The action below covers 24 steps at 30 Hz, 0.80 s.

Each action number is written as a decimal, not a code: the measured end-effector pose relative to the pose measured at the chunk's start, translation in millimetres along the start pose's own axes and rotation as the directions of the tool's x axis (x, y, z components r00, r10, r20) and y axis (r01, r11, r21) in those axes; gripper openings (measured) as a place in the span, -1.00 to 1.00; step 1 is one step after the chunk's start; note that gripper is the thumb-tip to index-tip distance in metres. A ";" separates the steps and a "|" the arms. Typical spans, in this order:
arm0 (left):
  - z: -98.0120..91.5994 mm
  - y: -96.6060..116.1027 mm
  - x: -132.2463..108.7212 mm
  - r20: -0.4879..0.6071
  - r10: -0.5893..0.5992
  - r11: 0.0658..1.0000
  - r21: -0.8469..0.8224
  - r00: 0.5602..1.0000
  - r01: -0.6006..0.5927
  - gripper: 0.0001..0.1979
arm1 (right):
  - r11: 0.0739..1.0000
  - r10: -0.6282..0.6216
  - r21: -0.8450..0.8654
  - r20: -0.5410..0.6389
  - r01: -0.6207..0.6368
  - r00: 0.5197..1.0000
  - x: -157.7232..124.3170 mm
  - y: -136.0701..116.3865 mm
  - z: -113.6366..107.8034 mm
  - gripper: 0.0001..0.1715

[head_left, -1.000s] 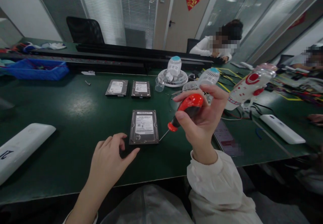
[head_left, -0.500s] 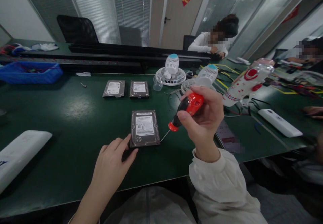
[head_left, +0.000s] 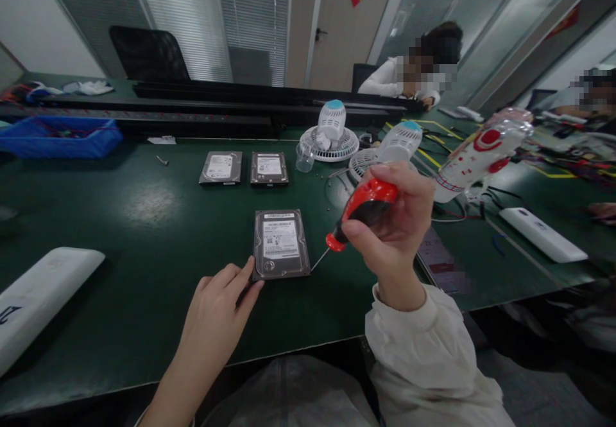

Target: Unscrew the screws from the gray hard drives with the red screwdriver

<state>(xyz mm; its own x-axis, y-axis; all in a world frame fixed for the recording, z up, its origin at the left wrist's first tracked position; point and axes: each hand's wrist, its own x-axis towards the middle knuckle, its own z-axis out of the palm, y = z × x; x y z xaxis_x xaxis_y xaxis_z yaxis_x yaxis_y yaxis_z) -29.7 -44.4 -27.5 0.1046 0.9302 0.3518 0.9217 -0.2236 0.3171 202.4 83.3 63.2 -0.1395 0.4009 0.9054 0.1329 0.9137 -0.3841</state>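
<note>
R hand (head_left: 399,228) grips 1 glossy red/blk screwdriver (head_left: 363,212); L hand (head_left: 219,302) holds corner of rect. metal HDD (head_left: 280,237), 1 of 3.

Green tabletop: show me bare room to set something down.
Widest patch: between the blue bin, the near-left white case and the near hard drive. A narrower strip separates that drive from the two farther drives. Crowded: right of the drives, with screwdriver, fans, bottle and phone.

Right sleeve (head_left: 426,350): off-white, loose, creased, gathered into a cuff (head_left: 409,308) at the wrist. Left sleeve (head_left: 140,421): pale edge only; forearm (head_left: 185,366) bare. Left hand (head_left: 216,305), right hand (head_left: 402,234): bare. Lap garment (head_left: 312,392): grey, darker lengthwise seam (head_left: 282,388).
</note>
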 end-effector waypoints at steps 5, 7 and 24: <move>0.8 -0.1 -0.8 -0.023 0.016 1.000 0.011 1.000 -0.015 -0.56 | 0.996 0.064 0.055 0.109 -0.070 0.992 -1.9 -6.0 1.6 -0.35; 1.2 -0.5 -0.9 -0.027 0.017 1.000 0.008 0.999 -0.017 -0.56 | 1.000 0.005 0.018 0.045 -0.005 0.999 -2.3 -4.0 3.7 -0.30; 4.2 -2.8 -2.2 -0.040 0.034 0.999 -0.005 0.999 -0.035 -0.56 | 0.998 -0.042 0.056 -0.012 0.043 0.999 -2.5 5.8 3.9 -0.13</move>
<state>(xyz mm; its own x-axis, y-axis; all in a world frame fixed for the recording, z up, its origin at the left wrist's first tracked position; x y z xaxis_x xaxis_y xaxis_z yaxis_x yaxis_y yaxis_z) -31.0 -44.6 -33.0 0.1213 0.9096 0.3974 0.9157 -0.2570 0.3089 199.7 87.9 58.0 -0.1332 0.3613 0.9229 0.0721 0.9322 -0.3546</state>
